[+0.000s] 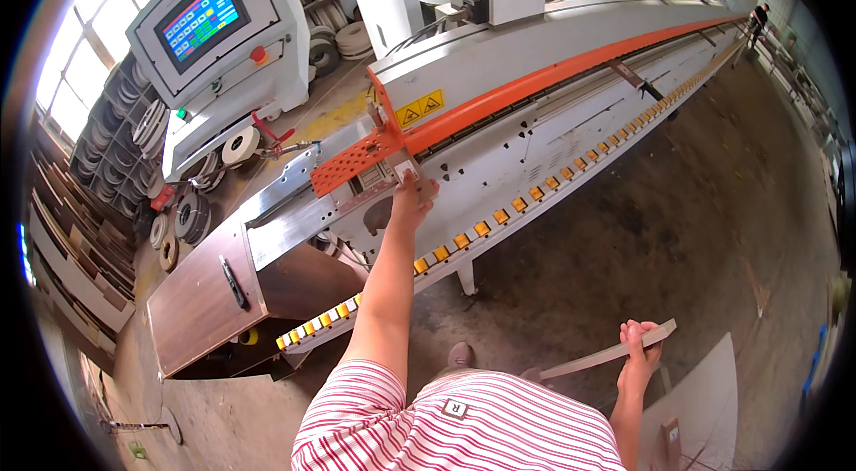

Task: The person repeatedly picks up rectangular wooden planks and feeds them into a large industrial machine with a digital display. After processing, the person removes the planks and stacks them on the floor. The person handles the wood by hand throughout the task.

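My left hand is stretched out to the infeed end of a long edge-banding machine. Its fingers grip a small brown board with a white label, one finger lying on the label. That board sits beside the perforated orange guard. Low at the right, my right hand is closed round a long narrow board strip, held slanting beside my body. Part of the strip's near end is hidden by my striped shirt.
A control panel with a lit screen stands at the left. A utility knife lies on a brown cabinet top. Yellow rollers line the machine's near edge. Panels are at lower right; another person stands far off.
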`<control>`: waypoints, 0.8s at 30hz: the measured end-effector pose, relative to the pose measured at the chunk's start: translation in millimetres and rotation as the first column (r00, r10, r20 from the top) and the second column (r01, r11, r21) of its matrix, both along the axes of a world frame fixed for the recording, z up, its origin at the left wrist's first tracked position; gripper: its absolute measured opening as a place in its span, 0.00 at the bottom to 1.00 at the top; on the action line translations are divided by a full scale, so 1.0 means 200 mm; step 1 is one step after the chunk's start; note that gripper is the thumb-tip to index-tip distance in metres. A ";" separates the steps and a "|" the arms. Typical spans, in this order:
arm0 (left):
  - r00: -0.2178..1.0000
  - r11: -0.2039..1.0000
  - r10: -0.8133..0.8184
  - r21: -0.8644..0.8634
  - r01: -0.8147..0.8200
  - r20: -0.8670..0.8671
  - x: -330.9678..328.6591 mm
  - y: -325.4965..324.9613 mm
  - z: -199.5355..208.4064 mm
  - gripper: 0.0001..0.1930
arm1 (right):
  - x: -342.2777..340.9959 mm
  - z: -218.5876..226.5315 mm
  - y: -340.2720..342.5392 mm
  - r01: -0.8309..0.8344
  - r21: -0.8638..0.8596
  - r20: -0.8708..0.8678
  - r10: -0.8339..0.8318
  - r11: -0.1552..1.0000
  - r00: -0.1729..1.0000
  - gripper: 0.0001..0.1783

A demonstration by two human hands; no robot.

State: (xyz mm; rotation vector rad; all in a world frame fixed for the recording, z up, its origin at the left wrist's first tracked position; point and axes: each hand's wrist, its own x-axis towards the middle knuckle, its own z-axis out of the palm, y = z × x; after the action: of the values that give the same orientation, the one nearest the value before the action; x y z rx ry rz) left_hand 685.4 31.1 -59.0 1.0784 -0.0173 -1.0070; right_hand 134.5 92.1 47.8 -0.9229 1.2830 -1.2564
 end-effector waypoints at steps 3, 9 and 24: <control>1.000 0.999 -0.005 -0.033 0.005 0.004 0.00 -0.20 -0.12 0.21 | -0.06 0.01 0.03 -0.051 -0.092 -0.013 0.050 0.994 0.999 0.20; 0.821 0.537 -0.476 -0.634 0.556 0.316 0.05 -0.47 -0.21 0.15 | -0.19 0.08 0.16 -0.218 -0.239 0.149 0.258 0.946 0.955 0.27; 0.234 0.348 -0.778 0.090 0.933 0.583 -1.67 0.59 0.30 0.31 | 0.40 0.17 0.02 -0.211 -0.052 0.332 0.216 0.976 0.918 0.25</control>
State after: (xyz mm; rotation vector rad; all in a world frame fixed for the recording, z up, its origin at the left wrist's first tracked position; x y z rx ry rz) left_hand 351.0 148.7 0.5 1.0166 -1.3949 -1.5973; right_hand 214.6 95.4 82.8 -0.7933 0.8800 -1.1909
